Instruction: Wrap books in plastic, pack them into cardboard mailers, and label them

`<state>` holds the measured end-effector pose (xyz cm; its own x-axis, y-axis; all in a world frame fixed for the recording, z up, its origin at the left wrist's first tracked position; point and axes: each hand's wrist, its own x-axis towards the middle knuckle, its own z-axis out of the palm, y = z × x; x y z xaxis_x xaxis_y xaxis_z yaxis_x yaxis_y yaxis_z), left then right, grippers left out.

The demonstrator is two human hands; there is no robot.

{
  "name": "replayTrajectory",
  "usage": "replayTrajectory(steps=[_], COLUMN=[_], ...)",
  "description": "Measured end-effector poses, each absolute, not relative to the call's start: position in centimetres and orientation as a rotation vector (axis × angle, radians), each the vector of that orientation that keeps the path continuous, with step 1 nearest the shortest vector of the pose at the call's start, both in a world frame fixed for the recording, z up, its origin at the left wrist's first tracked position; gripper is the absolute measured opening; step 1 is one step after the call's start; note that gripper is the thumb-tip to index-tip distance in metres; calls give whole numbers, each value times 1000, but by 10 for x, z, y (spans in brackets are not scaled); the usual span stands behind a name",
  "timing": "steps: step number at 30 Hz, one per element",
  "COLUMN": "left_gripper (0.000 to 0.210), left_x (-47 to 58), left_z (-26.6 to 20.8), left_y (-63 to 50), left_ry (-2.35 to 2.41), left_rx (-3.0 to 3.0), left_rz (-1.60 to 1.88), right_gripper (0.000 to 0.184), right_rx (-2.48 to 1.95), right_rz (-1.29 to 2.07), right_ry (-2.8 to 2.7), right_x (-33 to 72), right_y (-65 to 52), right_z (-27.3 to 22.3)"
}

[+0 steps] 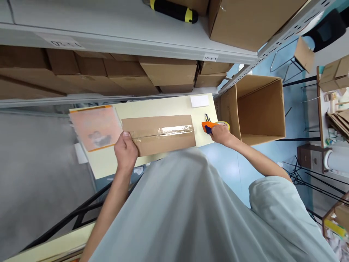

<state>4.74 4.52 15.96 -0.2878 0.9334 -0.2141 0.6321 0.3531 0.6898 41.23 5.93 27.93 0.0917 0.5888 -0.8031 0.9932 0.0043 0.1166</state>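
A long cardboard box (160, 143) lies on the cream tabletop (163, 105), with shiny clear tape along its middle. My left hand (125, 151) grips its left end, thumb on top and the fingers hidden behind the edge. Over at the table's right end, my right hand (220, 134) is closed around an orange and blue tape dispenser (207, 126). A yellow-rimmed tape roll (224, 124) shows just behind that hand. Close to the dispenser lies a small utility knife (207, 117). The dispenser is apart from the box.
Left of the box are pinkish plastic bags (95, 127); a white paper slip (200, 101) lies at the back right. A large open carton (260, 109) stands beyond the table's right end. Shelving (128, 40) with several cartons runs along the back, holding a black and yellow tool (174, 10).
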Motion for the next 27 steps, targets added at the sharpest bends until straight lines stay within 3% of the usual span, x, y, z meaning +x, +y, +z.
replayTrajectory(steps=[7,11,17,22,27], left_gripper=[80,64,54,58,66], left_x=[47,59,92,96,82], left_z=[168,201,265,281,269], left_y=[44,51,80,137,220], left_ry=[1870,1606,1107,1167,1334], left_rx=[1545,1720,1980,2019,1978], left_rz=[953,1112,1136,1180,1200], right_gripper=[38,46,39,38,43], right_rx=[1914,2063,2012,1710,1659], right_rz=[-657,-557,-533,-436,-315], right_ry=[1502,1580,1990,2488,2522], right_x=[407,386,333,274,212], right_y=[40,52,114,200,289], right_z=[303,337,371,385,390])
